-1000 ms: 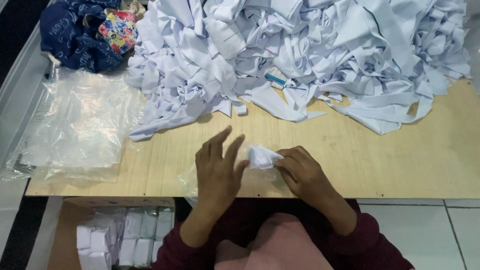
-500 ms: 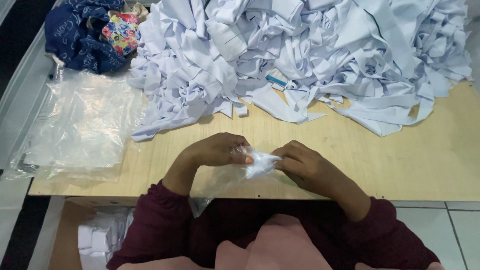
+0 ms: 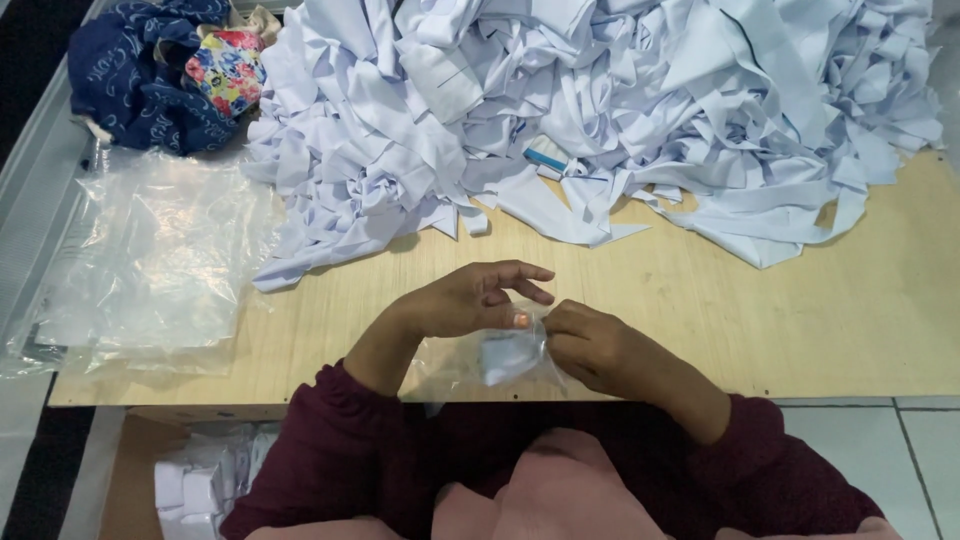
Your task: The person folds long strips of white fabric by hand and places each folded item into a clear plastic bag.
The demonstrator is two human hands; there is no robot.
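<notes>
A small clear plastic bag (image 3: 480, 362) hangs between my two hands at the near edge of the wooden table (image 3: 700, 300). A folded white piece of cloth (image 3: 507, 357) sits inside the bag. My left hand (image 3: 470, 298) pinches the bag's top edge from the left with thumb and finger. My right hand (image 3: 590, 345) grips the same edge from the right. Both sleeves are dark maroon.
A big heap of white cloth strips (image 3: 600, 110) covers the far half of the table. A stack of clear plastic bags (image 3: 150, 260) lies at the left. Dark blue and floral fabric (image 3: 165, 70) sits at the far left corner. Folded white pieces (image 3: 195, 485) fill a box below the table.
The folded white cloth, first held on the table, has gone down into the clear bag. Both hands have drawn toward the table edge and now hold the bag's opening.
</notes>
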